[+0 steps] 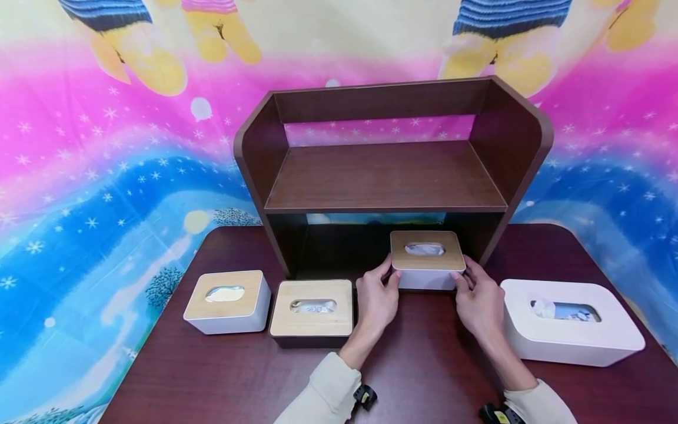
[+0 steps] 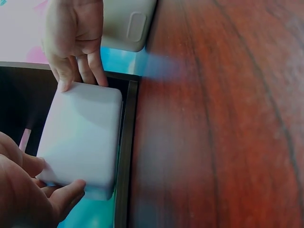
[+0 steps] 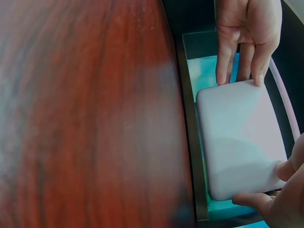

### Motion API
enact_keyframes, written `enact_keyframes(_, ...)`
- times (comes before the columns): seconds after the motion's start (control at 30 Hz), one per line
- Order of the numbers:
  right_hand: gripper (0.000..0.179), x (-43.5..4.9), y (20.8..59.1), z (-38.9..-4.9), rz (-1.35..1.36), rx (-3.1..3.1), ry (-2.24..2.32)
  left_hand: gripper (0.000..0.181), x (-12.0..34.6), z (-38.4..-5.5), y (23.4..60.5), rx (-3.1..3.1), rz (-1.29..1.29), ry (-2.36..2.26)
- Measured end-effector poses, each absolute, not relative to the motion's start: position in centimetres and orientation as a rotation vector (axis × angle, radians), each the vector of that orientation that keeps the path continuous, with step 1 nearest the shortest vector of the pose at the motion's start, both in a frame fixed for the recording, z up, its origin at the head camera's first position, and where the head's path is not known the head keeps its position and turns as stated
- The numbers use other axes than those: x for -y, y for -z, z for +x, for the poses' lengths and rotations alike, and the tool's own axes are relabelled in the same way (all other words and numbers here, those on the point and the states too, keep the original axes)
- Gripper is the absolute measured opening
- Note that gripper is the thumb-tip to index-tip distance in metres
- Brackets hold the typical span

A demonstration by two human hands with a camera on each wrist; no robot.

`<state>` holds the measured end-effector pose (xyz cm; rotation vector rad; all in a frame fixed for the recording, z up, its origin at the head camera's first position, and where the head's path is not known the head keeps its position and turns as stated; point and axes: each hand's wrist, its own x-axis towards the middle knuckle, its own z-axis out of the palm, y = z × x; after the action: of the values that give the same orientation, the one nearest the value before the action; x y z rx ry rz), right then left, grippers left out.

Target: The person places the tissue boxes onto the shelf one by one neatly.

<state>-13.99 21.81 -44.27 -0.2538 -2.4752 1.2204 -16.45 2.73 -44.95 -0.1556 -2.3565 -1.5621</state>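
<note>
A white tissue box [image 1: 426, 279] with a wooden lid sits at the front right of the lower compartment of a dark brown desk shelf [image 1: 386, 176]. My left hand [image 1: 377, 297] grips its left end, thumb on the front face. On the opposite end my right hand [image 1: 479, 300] holds it the same way. Both wrist views show the white face of the tissue box [image 2: 83, 135] between the two hands, close to the shelf's dark edge [image 3: 190, 142]. A tissue packet shows through the lid's oval slot.
Left of my hands stand a white tissue box with a wooden lid [image 1: 228, 300] and a dark one with a pale wooden lid [image 1: 312, 315]. A larger all-white tissue box [image 1: 572, 330] is beside my right hand. Behind the reddish-brown table [image 1: 222, 377] hangs a printed cloth [image 1: 106, 176].
</note>
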Motion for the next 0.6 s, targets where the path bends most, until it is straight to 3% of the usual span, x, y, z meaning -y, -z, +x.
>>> enact_keyframes(0.4,0.053,-22.0,44.3,-14.2,-0.261,2.529,-1.196,0.044,-2.9,-16.7,45.0,2.396,-0.147,1.581)
enact_keyframes(0.6,0.067,-22.5,43.3,-13.7,-0.159,2.687,-1.121,0.047,-2.8,-16.7,44.7,2.428,-0.148,1.625)
